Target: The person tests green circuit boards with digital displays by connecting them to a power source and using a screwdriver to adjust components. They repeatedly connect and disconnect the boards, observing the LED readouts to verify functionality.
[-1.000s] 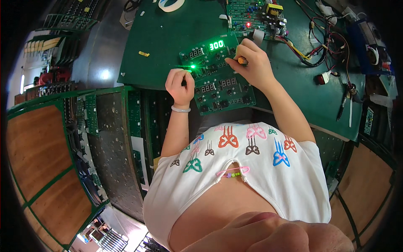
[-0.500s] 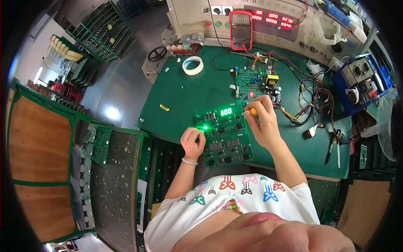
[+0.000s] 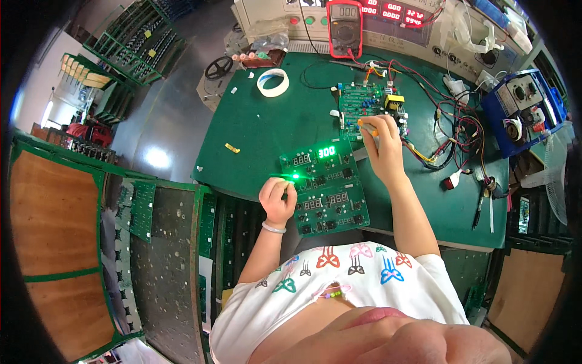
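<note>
My left hand (image 3: 278,201) is closed on the left edge of a green circuit board panel (image 3: 330,185), beside a bright green light. The panel carries several digit displays, one of them lit green, and its near end reaches over the table's front edge. My right hand (image 3: 384,145) is up past the panel's far right corner, with thumb and fingers pinched on a small orange piece (image 3: 361,123) whose kind I cannot make out. Just beyond the fingertips lies a second, populated circuit board (image 3: 362,100) with a yellow transformer (image 3: 394,101) and wires attached.
A red multimeter (image 3: 345,29) leans against the test bench (image 3: 397,45) at the back. A tape roll (image 3: 273,82) and a yellow scrap (image 3: 232,148) lie on the green table (image 3: 242,121). Tangled wires (image 3: 454,130) and a blue machine (image 3: 521,106) occupy the right side.
My right hand has moved away from the panel, farther out toward the populated board, with the orange piece still pinched. My left hand stays at the panel's edge. The view has shifted slightly.
</note>
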Demonstrator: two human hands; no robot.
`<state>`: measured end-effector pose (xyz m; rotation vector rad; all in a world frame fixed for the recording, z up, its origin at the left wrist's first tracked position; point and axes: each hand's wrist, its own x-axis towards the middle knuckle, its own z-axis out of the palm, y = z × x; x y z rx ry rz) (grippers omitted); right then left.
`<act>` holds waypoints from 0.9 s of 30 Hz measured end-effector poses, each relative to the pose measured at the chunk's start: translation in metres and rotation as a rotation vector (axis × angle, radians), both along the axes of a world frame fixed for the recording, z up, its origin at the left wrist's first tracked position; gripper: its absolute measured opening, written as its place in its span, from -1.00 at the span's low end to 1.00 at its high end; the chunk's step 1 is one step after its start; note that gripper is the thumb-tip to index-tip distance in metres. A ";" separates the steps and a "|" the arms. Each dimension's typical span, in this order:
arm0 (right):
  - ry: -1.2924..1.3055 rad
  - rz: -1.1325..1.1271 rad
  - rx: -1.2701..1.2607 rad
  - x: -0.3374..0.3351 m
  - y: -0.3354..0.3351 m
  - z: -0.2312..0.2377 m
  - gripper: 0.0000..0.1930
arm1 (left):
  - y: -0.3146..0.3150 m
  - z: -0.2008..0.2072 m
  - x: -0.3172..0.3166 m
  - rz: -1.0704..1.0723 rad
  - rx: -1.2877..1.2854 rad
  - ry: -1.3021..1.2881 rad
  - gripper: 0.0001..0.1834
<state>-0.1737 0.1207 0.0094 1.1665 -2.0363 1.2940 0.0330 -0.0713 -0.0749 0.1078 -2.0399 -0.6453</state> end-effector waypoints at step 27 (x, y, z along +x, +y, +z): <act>0.131 -0.063 0.156 -0.003 -0.003 -0.015 -0.78 | -0.002 -0.001 0.000 -0.005 0.022 -0.015 -0.95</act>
